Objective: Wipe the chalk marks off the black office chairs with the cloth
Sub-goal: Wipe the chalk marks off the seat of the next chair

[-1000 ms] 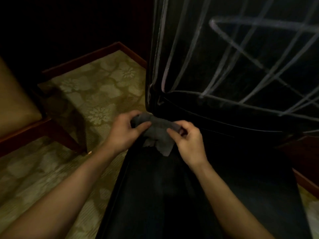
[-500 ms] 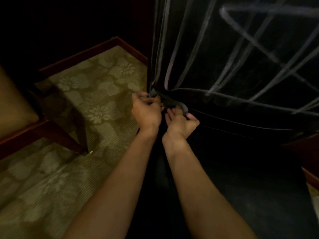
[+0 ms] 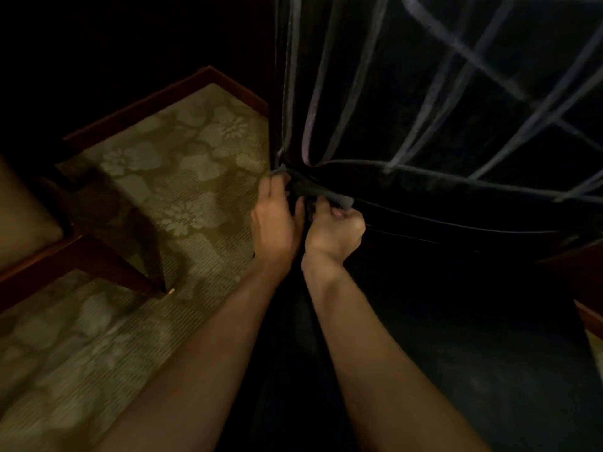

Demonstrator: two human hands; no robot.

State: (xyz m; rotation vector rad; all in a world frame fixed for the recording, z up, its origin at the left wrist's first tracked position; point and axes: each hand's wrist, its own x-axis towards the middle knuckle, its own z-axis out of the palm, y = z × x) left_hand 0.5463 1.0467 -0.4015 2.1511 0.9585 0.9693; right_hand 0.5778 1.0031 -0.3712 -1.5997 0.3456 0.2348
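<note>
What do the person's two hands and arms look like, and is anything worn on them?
Both forearms are bare up to the frame edge: no sleeves show. The left hand and the right hand wear no gloves. No watch, ring or bracelet is visible, though the light is dim.

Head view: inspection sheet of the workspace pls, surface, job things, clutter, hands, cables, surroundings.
Surface: black chair seat, dark, detail hard to read.
Job's things: chalk marks still cover the backrest; grey cloth at the seat-back crease.
Clutter: nothing seen.
Hands: left hand and right hand both grip the cloth.
Cables: nothing seen.
Surroundings: floral carpet, wooden chair to the left.
</note>
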